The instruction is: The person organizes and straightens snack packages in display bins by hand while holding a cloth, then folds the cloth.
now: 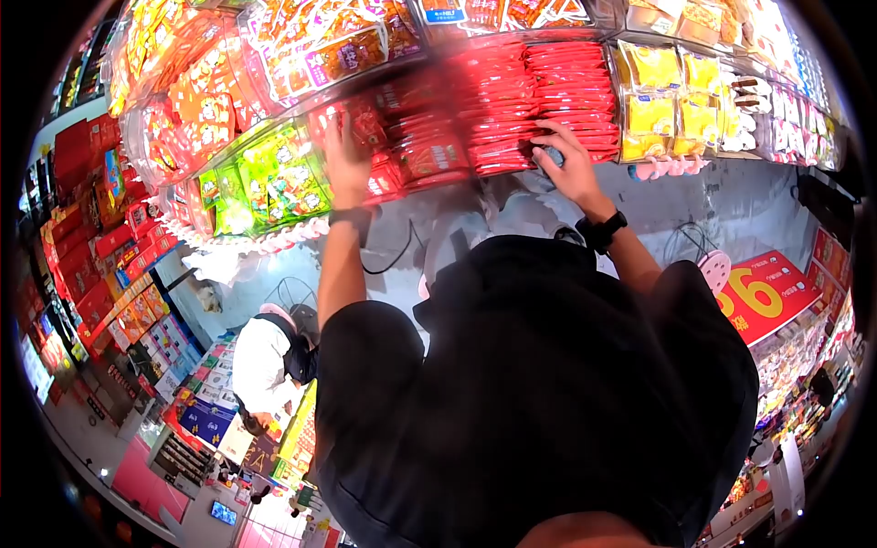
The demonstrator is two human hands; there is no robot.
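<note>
My left hand [347, 169] reaches up against red snack packets [368, 128] in the left part of a bin, its fingers stretched out over them. My right hand [571, 169] touches the front of the stacked red packets [498, 100], with thumb and fingers apart. A small bluish-grey patch [552, 156] shows between them; I cannot make out what it is or whether it is held. Between my hands lie more red packets [429, 155], partly in blur. A dark watch [603, 231] is on my right wrist.
Green snack packets [274, 181] fill the bin to the left. Yellow packets [651, 114] stand in compartments to the right. Orange packets [338, 55] are on the tier above. A person in white [262, 365] is at the lower left. A red sign [772, 297] stands at right.
</note>
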